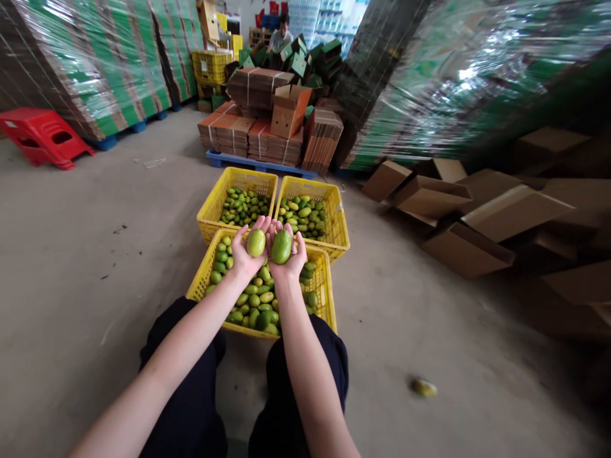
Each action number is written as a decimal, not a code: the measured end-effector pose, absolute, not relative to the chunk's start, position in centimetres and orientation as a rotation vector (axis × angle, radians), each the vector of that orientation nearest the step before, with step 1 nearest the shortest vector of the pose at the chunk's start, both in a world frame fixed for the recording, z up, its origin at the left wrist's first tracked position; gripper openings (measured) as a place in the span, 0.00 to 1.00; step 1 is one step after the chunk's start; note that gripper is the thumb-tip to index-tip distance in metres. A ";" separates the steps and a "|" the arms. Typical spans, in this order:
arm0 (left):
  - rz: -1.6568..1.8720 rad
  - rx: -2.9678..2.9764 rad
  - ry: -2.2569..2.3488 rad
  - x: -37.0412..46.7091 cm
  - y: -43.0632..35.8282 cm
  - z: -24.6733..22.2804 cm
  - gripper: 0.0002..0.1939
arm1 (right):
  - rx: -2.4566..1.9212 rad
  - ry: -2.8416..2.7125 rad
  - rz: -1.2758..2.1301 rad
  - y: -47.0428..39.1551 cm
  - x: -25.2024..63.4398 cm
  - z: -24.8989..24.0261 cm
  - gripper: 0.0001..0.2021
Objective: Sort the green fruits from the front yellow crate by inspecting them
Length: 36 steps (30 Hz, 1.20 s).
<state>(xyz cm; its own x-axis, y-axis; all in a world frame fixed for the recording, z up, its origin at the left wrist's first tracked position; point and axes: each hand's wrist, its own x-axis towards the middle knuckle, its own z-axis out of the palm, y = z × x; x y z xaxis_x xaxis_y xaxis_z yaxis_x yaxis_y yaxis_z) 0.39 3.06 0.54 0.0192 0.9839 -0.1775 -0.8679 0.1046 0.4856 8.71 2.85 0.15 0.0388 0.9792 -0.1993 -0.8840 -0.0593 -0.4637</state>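
My left hand (243,257), palm up, holds a light yellow-green oval fruit (256,243). Beside it my right hand (292,264) is also turned up and bears a darker green oval fruit (281,247). Both hands are side by side, fingers pointing away from me and partly extended. Below them is the near yellow crate (333,299), holding many loose green fruits (254,300); my forearms hide part of its contents. Behind it stand a left yellow crate (210,216) and a right yellow crate (341,219), both containing similar but smaller-looking fruit.
Flattened cardboard boxes (229,130) are stacked on a blue pallet (258,164). Open cartons (429,197) lie at right; a red stool (42,137) stands at left. Wrapped pallet loads flank the floor. One fruit (423,387) lies on it. A person (281,35) is at the back.
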 end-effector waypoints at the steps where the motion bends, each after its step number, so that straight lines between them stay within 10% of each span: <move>1: 1.462 0.271 0.548 0.4 3.1 0.4 0.20 | -0.548 -0.222 1.539 2.8 8.7 0.1 0.14; 36: 1.418 -0.289 0.481 0.6 3.4 -0.6 0.10 | -0.418 0.183 1.757 2.6 9.8 -0.6 0.10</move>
